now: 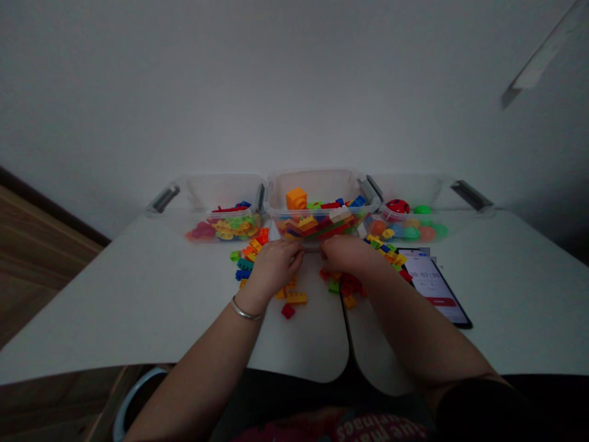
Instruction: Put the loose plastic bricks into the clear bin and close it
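Three clear plastic bins (317, 184), one left hand (276, 267), one right hand (350, 255), one smartphone (435, 288), one bangle (243, 309).

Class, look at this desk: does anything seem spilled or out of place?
Yes: loose toy bricks lie on the table around the left hand and right hand, outside the middle bin, so they look spilled.

Plastic bins (313, 187) behind loose toy bricks (297, 298)

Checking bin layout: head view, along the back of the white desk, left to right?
Clear plastic bin of red, yellow and green plastic pieces → clear plastic bin of multicoloured building bricks → clear plastic bin of coloured balls
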A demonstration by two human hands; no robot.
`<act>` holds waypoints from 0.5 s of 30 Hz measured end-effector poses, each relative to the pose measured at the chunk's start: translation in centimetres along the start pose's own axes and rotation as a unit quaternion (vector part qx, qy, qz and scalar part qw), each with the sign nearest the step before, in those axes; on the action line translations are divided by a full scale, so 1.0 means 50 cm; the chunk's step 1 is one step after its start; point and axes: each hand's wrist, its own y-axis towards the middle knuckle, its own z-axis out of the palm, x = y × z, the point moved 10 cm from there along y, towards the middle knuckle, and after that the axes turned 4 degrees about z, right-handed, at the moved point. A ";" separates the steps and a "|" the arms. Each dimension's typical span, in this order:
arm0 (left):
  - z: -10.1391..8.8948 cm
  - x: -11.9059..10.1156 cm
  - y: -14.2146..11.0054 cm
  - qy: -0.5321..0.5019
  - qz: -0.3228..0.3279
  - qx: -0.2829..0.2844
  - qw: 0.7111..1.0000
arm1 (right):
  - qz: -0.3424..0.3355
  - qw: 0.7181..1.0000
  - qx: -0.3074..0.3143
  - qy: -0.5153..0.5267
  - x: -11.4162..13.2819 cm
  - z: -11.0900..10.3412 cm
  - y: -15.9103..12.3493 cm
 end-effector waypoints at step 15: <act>-0.016 0.010 -0.004 0.010 -0.044 -0.010 0.999 | -0.185 0.949 -0.126 0.221 0.030 -0.117 -0.062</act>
